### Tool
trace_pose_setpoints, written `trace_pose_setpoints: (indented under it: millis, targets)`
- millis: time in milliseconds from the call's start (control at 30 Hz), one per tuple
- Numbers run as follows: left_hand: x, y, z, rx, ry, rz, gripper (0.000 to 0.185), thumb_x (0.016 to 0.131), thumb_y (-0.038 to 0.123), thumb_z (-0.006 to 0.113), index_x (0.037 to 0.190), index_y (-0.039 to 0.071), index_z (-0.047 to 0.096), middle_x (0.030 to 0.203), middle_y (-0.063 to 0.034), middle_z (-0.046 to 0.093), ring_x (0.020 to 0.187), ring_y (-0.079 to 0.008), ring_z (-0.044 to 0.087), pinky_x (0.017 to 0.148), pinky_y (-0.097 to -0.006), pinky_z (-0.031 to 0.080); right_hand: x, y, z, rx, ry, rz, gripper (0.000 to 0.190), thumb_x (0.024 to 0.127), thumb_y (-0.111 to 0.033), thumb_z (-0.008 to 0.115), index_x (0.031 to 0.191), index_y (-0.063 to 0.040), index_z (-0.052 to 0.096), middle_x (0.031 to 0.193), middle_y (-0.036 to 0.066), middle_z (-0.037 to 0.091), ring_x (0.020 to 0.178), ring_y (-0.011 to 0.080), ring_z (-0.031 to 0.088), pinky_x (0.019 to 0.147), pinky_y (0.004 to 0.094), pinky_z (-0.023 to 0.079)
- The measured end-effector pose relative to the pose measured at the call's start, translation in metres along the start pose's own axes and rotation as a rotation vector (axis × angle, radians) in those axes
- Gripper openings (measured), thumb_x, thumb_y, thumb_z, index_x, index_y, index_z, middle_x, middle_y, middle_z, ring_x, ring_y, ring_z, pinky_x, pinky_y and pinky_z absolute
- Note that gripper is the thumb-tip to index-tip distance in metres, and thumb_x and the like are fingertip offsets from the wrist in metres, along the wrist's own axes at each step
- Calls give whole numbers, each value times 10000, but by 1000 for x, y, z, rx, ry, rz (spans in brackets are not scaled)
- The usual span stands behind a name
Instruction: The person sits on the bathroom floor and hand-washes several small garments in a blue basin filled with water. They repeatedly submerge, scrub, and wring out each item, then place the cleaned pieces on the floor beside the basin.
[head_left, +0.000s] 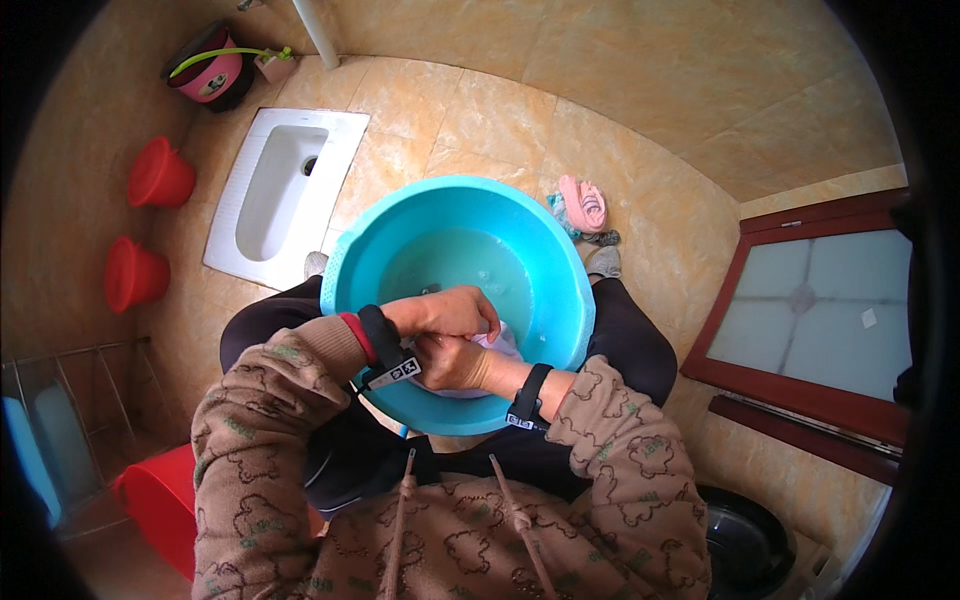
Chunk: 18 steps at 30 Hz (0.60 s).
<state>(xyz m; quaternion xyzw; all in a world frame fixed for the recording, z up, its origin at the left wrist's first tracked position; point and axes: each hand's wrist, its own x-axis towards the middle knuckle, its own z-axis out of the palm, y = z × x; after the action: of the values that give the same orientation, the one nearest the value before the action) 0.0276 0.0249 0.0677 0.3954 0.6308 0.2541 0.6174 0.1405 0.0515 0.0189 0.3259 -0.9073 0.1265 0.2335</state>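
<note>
In front of me stands a large turquoise plastic basin (457, 204) with cloudy water (442, 262) in it. A pale pinkish cloth (506, 343) shows at the near side of the basin, around and beneath my hands. My right hand (454, 364) is closed in a fist against that cloth, with a bit of it seemingly in the grip. Just above and touching it, my left hand (450, 311) has its fingers bent downward; its palm side is hidden. A small dark thing (430, 289) lies by the left wrist at the water.
A white squat toilet (281, 195) is set in the tiled floor at left. Rolled pink cloth (583, 204) lies right of the basin. Two red buckets (160, 172) hang along the left wall. A red tub (161, 502), black basin (746, 540) and red-framed door (802, 300) surround me.
</note>
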Motion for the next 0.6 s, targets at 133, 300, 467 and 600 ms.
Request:
trace_pose_setpoints:
  millis: [133, 300, 467, 600]
  targets:
    - [13, -17, 13, 158, 102, -5, 178, 681, 113, 607, 798, 137, 738, 771, -119, 678, 743, -261, 646, 672, -344, 497, -6, -6, 21, 765, -303, 503, 350, 776, -162, 562, 1112, -69, 587, 1081, 135, 608, 1061, 253, 575, 901, 338, 445]
    - [23, -29, 23, 237, 215, -99, 166, 689, 132, 618, 797, 112, 743, 783, -134, 690, 739, -270, 668, 705, -352, 517, -9, -3, 29, 836, -396, 448, 397, 849, -268, 527, 1212, -110, 556, 1212, 114, 578, 1164, 222, 527, 990, 331, 387]
    - [28, -35, 31, 323, 324, -159, 176, 695, 149, 601, 800, 116, 739, 809, -177, 676, 782, -330, 664, 743, -393, 521, -2, 1, 14, 1082, -626, 544, 422, 898, -280, 489, 1293, -133, 505, 1303, 80, 537, 1251, 183, 458, 1042, 320, 339]
    - [32, -40, 36, 398, 361, -169, 185, 712, 163, 580, 805, 102, 728, 826, -203, 663, 806, -363, 652, 763, -427, 516, 0, 1, 1, 1160, -693, 693, 424, 894, -278, 506, 1292, -132, 506, 1308, 68, 535, 1235, 181, 468, 1042, 315, 338]
